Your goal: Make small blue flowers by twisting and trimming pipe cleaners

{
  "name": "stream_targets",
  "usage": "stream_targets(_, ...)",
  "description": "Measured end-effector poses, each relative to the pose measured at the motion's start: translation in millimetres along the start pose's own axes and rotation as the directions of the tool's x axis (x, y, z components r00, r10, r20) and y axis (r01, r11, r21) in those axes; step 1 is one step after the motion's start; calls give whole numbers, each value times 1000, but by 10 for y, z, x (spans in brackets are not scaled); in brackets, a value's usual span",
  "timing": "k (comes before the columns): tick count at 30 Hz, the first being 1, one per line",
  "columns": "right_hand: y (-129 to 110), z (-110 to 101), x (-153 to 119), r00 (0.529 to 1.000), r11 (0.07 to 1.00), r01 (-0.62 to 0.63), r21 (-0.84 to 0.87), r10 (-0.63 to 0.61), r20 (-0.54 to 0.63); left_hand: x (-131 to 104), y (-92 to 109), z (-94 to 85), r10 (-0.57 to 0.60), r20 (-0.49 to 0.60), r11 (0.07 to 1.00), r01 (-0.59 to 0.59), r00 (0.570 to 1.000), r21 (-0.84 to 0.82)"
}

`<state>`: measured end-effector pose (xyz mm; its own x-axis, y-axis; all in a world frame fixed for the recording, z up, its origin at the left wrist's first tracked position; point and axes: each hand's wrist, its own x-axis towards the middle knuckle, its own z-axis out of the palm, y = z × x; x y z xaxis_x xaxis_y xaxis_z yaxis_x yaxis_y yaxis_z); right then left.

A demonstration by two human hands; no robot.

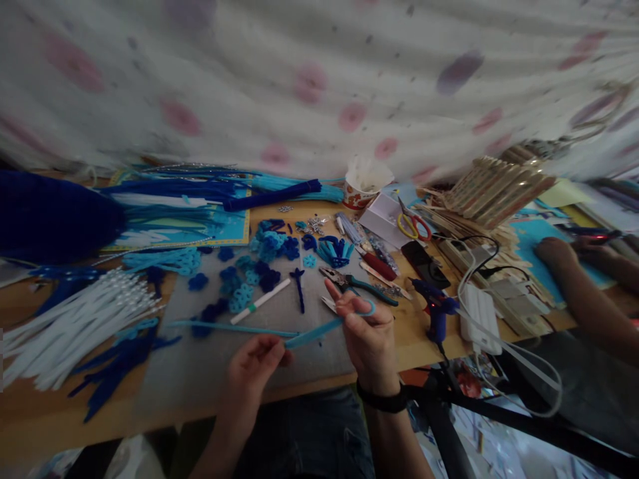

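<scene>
A light blue pipe cleaner (314, 332) stretches between my two hands above the grey mat (174, 379). My left hand (262, 359) pinches it near one end. My right hand (367, 332), a dark band at its wrist, is closed on the other part, and the blue tip curls into a loop above its fingers. Another light blue pipe cleaner (234, 327) lies on the mat behind my left hand. Just beyond my right hand rest pliers (359, 285) with teal handles. Blue pipe-cleaner flowers (239, 296) and a white stick (259, 303) with a green band lie farther back.
White pipe cleaners (84, 326) and dark blue ones (120, 359) cover the left side. At the right are a glue gun (435, 309), a phone (424, 264), scissors (413, 225) and a white power adapter (480, 319) with cables. A co-worker's hand (556, 256) is at far right.
</scene>
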<state>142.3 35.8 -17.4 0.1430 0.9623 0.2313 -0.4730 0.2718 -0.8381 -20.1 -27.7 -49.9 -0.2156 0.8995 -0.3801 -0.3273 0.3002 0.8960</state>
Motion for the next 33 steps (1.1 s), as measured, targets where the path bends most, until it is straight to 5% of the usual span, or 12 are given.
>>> stream_targets(4, 24, -34, -15, 998, 995, 38, -88, -33, 53, 8, 257, 68, 335, 51, 887, -333, 941, 320)
stream_targets(7, 43, -48, -42, 989, 979, 70, -194, -43, 140, -41, 532, 237, 392, 271, 808, -470, 879, 355)
stream_targets(9, 43, -45, -62, 983, 972, 82, -218, -43, 179, -65, 669, 367, 415, 320, 778, -514, 852, 361)
stream_targets(12, 29, -39, -91, 987, 975, 44, -216, -9, 162, -79, 754, 486, 402, 296, 799, -490, 866, 349)
stream_targets(19, -8, -76, -136, 980, 981, -44, -189, 79, 182, -92, 648, 449, 143, 418, 957, -233, 897, 173)
stream_targets(26, -32, -67, -161, 960, 969, 35, -245, 36, 279, 12, 618, 520, 73, 357, 997, -69, 931, -24)
stream_targets(29, -61, -35, -161, 960, 961, 82, -263, -6, 279, -12, 608, 540, 113, 310, 993, -115, 944, -12)
stream_targets(33, -135, 6, -149, 945, 906, 193, -377, -68, 320, -76, 571, 537, 339, 267, 921, -377, 902, 102)
